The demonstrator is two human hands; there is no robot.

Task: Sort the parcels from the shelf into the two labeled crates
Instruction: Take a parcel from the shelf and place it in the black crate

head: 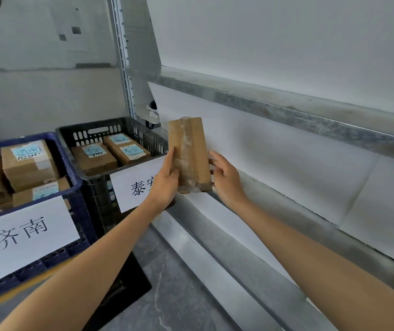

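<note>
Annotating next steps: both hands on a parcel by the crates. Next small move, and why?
Likely turn the parcel over to find its tag. The left hand and right hand hold it upright, taped face to the camera, with no blue tag showing, unlike parcels in the black crate and blue crate. Without it, no crate can be chosen.

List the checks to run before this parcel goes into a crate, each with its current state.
1. Parcel held by left hand and right hand: ok.
2. Parcel's destination label readable: not ok, only its taped face shows.
3. 济南 sign on blue crate readable: ok.
4. Second sign, on black crate, readable: not ok, left hand covers part.
5. Room left in black crate: cannot tell.
</note>
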